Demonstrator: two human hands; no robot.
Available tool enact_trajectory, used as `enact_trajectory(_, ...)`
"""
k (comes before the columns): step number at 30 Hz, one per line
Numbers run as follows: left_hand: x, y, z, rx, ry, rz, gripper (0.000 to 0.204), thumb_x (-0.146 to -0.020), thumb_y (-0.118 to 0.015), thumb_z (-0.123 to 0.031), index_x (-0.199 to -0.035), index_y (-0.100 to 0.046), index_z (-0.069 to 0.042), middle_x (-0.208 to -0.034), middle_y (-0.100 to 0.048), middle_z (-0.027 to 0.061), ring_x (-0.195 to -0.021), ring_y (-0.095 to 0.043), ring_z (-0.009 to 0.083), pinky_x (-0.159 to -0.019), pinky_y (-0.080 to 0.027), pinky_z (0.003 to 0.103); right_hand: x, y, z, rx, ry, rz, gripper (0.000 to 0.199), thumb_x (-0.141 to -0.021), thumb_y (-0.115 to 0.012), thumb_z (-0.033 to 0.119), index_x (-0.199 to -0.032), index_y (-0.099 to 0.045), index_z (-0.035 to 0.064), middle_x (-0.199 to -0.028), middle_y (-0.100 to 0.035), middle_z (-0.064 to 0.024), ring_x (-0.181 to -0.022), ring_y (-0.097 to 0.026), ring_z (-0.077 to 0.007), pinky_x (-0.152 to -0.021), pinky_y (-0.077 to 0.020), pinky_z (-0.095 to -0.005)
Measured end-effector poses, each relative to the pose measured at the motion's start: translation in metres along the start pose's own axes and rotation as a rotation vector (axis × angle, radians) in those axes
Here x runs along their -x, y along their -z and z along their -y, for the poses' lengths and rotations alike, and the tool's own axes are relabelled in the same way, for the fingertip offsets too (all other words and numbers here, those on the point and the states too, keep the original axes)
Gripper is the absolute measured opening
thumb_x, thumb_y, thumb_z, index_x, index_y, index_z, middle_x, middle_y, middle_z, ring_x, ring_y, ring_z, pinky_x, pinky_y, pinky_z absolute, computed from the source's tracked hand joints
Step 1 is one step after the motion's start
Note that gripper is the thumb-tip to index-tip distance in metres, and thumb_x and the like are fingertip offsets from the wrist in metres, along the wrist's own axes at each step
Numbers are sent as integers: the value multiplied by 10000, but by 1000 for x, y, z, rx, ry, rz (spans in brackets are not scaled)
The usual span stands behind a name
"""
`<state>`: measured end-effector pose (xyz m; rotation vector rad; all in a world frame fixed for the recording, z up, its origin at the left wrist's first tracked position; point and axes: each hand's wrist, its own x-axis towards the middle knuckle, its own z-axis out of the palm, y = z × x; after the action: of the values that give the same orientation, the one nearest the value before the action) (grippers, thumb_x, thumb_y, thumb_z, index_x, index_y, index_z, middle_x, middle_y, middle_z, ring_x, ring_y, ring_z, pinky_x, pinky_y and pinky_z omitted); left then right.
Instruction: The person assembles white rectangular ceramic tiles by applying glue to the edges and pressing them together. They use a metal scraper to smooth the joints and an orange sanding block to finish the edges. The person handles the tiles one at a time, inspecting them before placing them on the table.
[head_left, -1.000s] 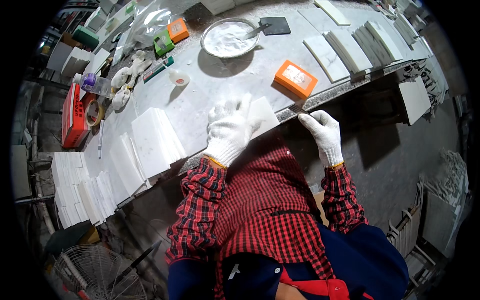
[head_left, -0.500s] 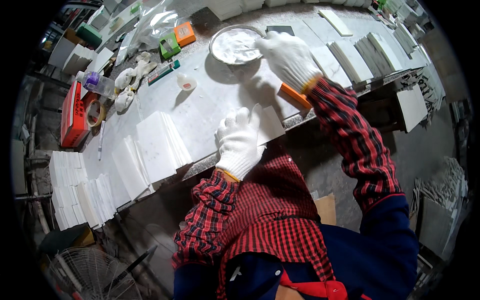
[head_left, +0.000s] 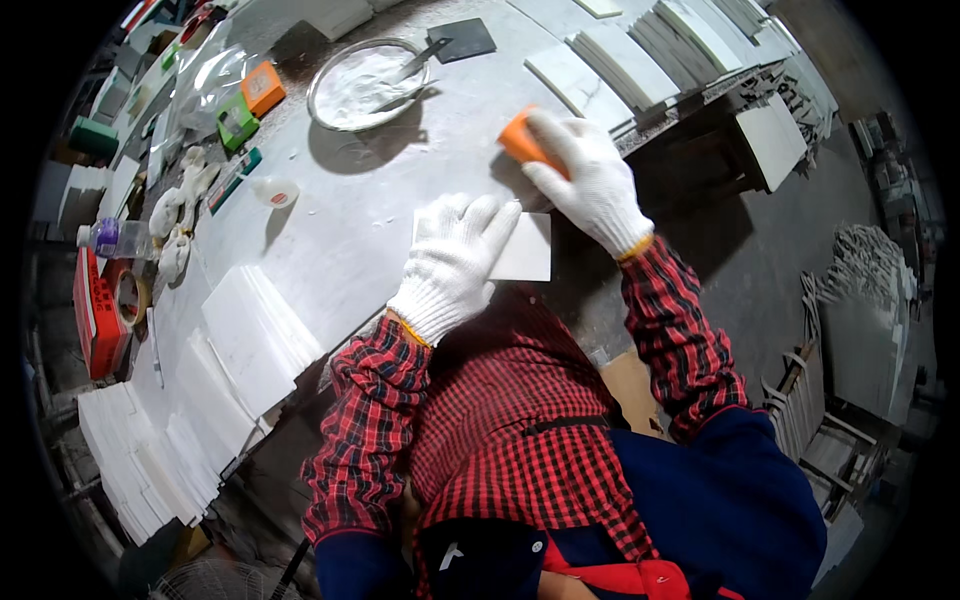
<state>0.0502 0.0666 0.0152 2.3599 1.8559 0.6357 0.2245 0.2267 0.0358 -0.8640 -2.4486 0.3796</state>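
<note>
1. Leftmost, a red box sits at the bench's edge, with a roll of tape beside it and a clear bottle with a purple cap just above.
2. Below these, stacks of white tiles fan along the near edge of the grey bench.
3. Further up lie a green block and an orange block, then a round metal bowl of white powder with a tool resting in it.
4. Next, the left hand, in a white knit glove, lies flat with fingers spread, pressing down on a white tile at the bench's near edge; it grips nothing.
5. Just right of it, the right hand, also gloved, has its fingers curled around an orange sponge block, which rests on the bench just above the tile.
6. Rightmost, rows of white tiles stand on the bench's far end, and more slabs lean on the floor.
</note>
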Motion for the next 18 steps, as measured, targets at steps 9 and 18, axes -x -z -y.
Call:
enact_trajectory(9, -23, -4, -2, -5, 48, -59, 809, -666, -786, -269, -1421, -529, -131, -1234, -531, 106, -1177, -499, 317, -1020, -387, 478, 108, 2, 30, -1201, -889, -120, 681, -997, -528, 290, -1584, -298, 32, -1528, -456, -107, -1367, -483, -198, -1112, -410, -337)
enact_trajectory(18, -22, -6, -5, 65, 49, -74, 695, -683, -783, -258, -1349, -606, -160, -1165, -575, 54, -1114, -535, 300, -985, -422, 451, 111, -1, 71, -994, -789, -218, 596, -1025, -523, 195, -1526, -340, -71, -1451, -511, -170, -1311, -503, -210, -1111, -393, -322)
